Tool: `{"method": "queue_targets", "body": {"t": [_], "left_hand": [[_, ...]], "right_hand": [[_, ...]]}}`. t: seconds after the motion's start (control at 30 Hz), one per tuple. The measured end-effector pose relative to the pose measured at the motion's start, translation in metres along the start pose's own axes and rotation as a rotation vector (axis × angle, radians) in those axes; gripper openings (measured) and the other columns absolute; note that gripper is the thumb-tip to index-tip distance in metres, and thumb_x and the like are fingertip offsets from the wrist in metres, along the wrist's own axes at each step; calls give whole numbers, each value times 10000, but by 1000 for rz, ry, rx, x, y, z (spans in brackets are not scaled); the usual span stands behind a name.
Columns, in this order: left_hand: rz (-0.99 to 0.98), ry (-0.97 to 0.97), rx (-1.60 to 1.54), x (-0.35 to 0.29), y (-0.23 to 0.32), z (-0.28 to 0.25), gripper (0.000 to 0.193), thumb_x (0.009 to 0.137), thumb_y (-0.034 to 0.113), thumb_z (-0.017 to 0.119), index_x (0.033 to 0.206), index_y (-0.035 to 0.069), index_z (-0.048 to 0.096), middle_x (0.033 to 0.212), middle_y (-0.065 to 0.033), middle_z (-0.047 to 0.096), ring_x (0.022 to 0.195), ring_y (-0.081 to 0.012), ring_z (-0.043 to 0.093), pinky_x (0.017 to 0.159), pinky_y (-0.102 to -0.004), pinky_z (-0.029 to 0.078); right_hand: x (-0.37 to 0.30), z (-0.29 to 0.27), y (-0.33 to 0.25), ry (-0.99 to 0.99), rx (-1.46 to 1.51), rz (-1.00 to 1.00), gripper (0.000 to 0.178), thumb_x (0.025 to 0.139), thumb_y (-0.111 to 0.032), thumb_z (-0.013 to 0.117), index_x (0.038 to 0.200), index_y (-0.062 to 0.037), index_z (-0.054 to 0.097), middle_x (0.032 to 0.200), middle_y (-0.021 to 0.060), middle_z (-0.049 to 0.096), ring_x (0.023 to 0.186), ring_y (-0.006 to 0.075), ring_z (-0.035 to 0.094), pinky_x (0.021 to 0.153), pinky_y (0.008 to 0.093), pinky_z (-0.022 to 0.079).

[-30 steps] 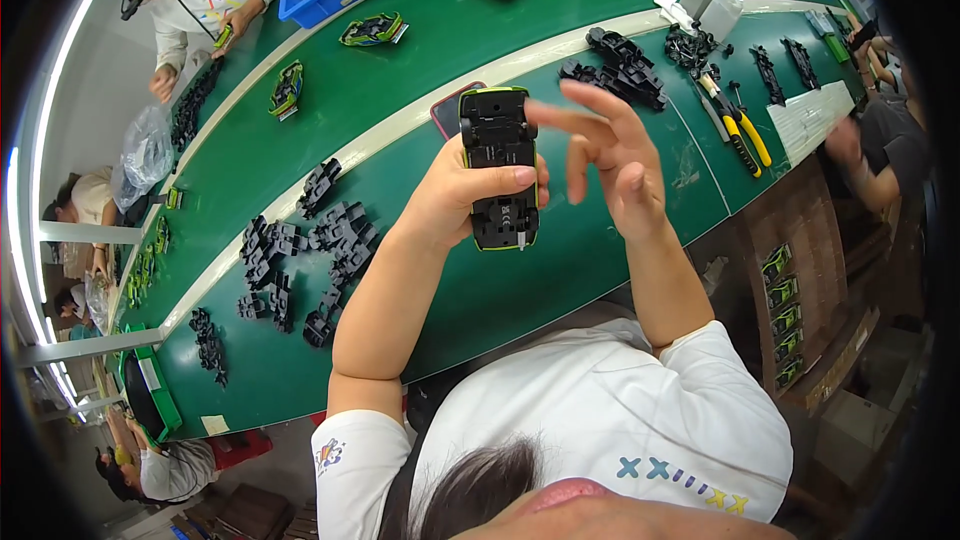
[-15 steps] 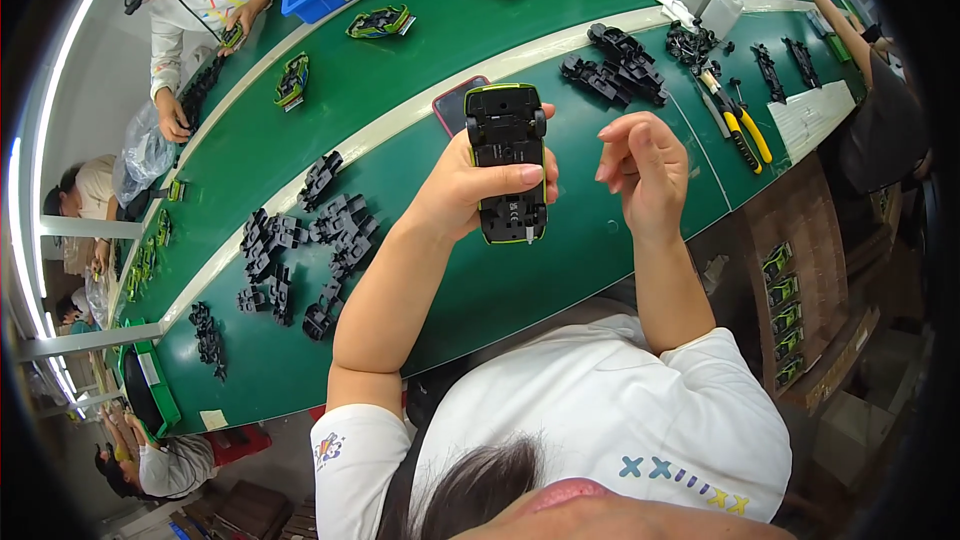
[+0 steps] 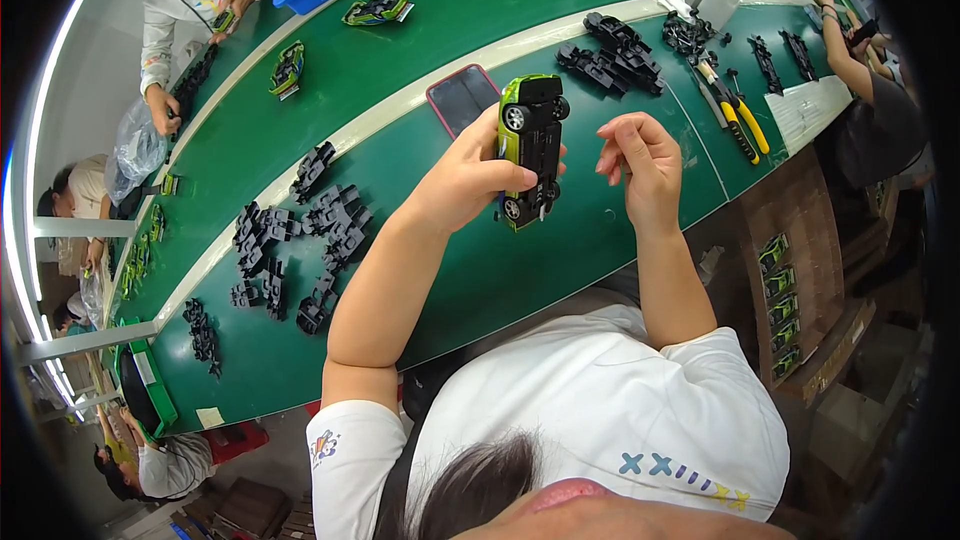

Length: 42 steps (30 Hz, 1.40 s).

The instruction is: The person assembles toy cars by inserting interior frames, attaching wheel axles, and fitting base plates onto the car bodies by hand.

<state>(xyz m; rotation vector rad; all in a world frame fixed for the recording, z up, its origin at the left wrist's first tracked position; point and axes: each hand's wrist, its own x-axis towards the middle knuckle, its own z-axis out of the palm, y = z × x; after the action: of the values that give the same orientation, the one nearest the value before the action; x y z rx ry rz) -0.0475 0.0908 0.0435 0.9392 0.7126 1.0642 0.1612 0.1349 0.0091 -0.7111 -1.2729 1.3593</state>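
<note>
The left hand grips the green toy car, its thumb pressed across the car's side; the car is held above the green table, tilted on its side with wheels facing right. The right hand is raised just beside, its fingers loosely bent; whether its fingertips touch, I cannot tell. Beyond the car lies a dark phone. The white shirt carries a coloured print on the chest.
</note>
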Motion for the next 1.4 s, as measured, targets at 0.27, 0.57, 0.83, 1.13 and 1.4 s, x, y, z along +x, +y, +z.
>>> {"method": "queue_targets", "body": {"t": [0.27,0.57,0.83,1.13,1.4], "left_hand": [[-89,46,205,1,-8,6,658,799,75,679,1379,1,377,1152,-114,592,1081,-212,584,932,-388,490],[-122,-28,107,5,-11,6,635,806,120,697,1361,-11,418,1168,-138,605,1048,-236,620,917,-391,506],[-137,-147,-193,4,-15,7,539,833,149,601,1318,-31,450,1170,-185,606,1011,-282,643,875,-401,526],[-107,-109,-106,5,-18,18,628,834,146,591,1405,9,368,1141,-147,594,1013,-255,636,875,-373,521],[101,115,290,-2,-22,36,449,973,146,569,1383,16,443,1120,-101,620,1019,-140,603,874,-300,503]], "right_hand": [[-6,-27,6,81,-53,80,243,971,-239,579,875,-25,645,619,27,604,512,53,510,469,178,369],[-12,-29,4,113,-96,104,176,935,-192,631,874,-28,650,621,16,602,532,45,540,468,173,378],[-17,-24,7,-1,-35,115,196,930,-174,635,1032,-7,618,894,52,671,786,90,626,668,208,473],[-17,-6,7,-269,194,377,355,909,-176,666,1187,23,567,1039,62,652,946,147,625,829,277,508],[-18,-8,-1,-142,19,158,365,856,-184,733,1144,4,610,1102,85,659,941,128,620,826,280,509]]}}
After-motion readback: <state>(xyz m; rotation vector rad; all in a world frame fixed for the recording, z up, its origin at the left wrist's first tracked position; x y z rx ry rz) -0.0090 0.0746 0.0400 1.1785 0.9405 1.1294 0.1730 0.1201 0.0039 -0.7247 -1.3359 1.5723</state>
